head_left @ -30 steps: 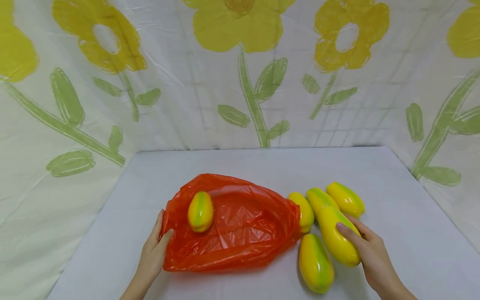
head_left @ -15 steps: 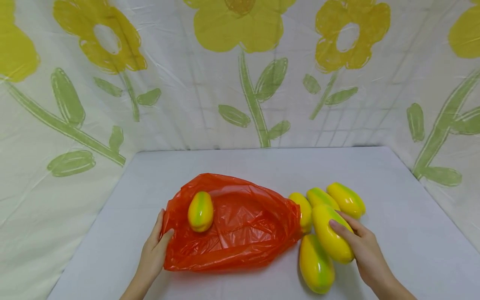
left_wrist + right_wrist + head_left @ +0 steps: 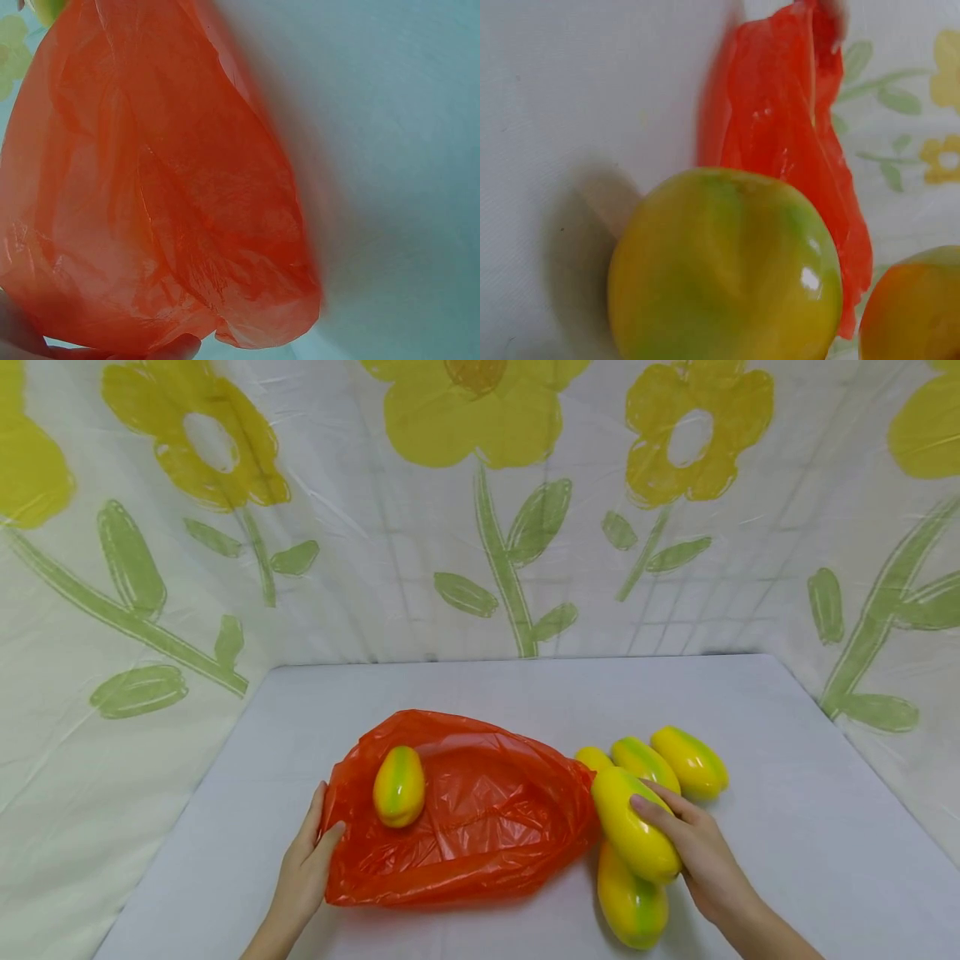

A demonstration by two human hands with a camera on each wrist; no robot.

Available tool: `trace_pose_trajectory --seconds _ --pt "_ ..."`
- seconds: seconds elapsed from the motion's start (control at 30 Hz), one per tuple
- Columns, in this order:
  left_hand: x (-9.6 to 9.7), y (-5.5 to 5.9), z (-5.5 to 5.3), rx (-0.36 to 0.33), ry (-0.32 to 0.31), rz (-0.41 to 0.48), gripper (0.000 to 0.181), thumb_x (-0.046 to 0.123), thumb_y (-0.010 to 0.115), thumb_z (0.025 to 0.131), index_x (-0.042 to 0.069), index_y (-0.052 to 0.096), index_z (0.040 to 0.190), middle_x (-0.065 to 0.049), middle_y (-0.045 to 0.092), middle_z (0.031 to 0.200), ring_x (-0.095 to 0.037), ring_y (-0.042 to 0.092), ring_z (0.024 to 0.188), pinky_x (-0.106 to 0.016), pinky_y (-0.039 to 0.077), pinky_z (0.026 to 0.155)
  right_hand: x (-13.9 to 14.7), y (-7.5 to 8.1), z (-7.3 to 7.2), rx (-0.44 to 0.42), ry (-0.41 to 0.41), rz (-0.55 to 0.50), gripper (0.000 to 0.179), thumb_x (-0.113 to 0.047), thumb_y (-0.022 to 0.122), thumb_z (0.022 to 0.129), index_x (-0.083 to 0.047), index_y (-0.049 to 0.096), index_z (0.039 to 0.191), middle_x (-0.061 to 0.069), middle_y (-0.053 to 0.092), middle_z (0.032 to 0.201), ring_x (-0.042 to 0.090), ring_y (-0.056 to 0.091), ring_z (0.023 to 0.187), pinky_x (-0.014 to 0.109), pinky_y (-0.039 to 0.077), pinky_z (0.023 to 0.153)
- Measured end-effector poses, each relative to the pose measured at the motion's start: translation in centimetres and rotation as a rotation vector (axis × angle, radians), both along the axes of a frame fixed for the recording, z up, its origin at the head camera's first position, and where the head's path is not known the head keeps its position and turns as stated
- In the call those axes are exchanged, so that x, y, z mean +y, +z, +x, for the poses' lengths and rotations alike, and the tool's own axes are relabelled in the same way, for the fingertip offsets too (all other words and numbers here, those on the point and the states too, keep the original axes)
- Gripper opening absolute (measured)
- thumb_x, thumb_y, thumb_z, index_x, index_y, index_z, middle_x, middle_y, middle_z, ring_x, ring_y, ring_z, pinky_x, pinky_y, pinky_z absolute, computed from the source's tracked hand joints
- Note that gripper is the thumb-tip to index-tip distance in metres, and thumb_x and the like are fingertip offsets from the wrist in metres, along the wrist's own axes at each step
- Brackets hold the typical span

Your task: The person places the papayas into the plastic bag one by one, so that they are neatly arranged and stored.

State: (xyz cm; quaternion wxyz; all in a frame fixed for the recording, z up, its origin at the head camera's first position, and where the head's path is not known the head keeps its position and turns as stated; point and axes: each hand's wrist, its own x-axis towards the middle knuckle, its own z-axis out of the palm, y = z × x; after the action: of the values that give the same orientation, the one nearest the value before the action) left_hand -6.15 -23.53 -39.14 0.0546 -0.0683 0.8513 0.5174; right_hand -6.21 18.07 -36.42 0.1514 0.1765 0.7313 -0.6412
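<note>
A red plastic bag [image 3: 487,810] lies spread on the table with its mouth held wide. My left hand [image 3: 303,860] pinches its left edge, thumb on the inner side; in the left wrist view, fingertips [image 3: 176,348] show at the lower rim. One yellow papaya with a green stripe [image 3: 399,787] rests inside the bag. My right hand [image 3: 701,847] grips another papaya [image 3: 636,827] at the bag's right end, thumb on top. That papaya overlaps a papaya lying in front [image 3: 632,906] and partly hides one behind it [image 3: 592,758].
Two more papayas lie behind the right hand: one near the group [image 3: 647,762] and one farther right [image 3: 692,763]. A white cloth covers the table [image 3: 795,793]. Behind it hangs a curtain printed with yellow flowers [image 3: 420,527].
My right hand has carried its papaya leftward, from beside the other papayas to the bag's right end. The left hand, the bag and the papaya inside stay in place.
</note>
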Motion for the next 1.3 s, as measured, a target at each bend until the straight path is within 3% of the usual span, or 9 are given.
trace_pose_trajectory --seconds 0.17,0.47,1.13,1.3 --pt "0.0 0.0 0.0 0.014 -0.010 0.011 0.065 0.023 0.037 0.106 0.012 -0.003 0.156 -0.017 0.005 0.162 -0.042 0.011 0.145 -0.060 0.020 0.111 -0.7 0.3 -0.2 0.015 0.009 -0.025 0.071 -0.044 0.057 0.096 -0.005 0.033 0.151 0.016 0.041 0.144 0.018 0.052 0.107 0.024 0.046 0.086" --pt "0.2 0.0 0.0 -0.001 -0.011 0.014 0.065 0.023 0.036 0.106 0.012 -0.004 0.156 -0.016 0.003 0.162 -0.042 0.010 0.145 -0.058 0.022 0.111 -2.6 0.7 -0.5 0.038 0.004 -0.076 0.067 -0.041 0.060 0.094 -0.006 0.040 0.147 0.013 0.053 0.129 0.021 0.054 0.102 0.028 0.047 0.086" --pt "0.3 0.0 -0.1 0.034 -0.018 0.009 0.065 0.022 0.038 0.106 0.011 -0.001 0.157 -0.017 0.006 0.161 -0.043 0.011 0.145 -0.061 0.019 0.111 -5.8 2.0 -1.7 0.012 0.096 -0.124 0.067 -0.040 0.062 0.093 -0.006 0.043 0.146 0.015 0.049 0.136 0.026 0.050 0.109 0.031 0.048 0.085" --pt "0.2 0.0 -0.2 0.033 -0.024 0.005 0.066 0.024 0.038 0.106 0.011 -0.002 0.157 -0.017 0.006 0.161 -0.043 0.011 0.145 -0.062 0.019 0.111 -6.9 2.4 -2.2 -0.007 0.094 -0.159 0.065 -0.044 0.063 0.091 -0.007 0.047 0.143 0.013 0.053 0.128 0.025 0.051 0.105 0.033 0.046 0.087"
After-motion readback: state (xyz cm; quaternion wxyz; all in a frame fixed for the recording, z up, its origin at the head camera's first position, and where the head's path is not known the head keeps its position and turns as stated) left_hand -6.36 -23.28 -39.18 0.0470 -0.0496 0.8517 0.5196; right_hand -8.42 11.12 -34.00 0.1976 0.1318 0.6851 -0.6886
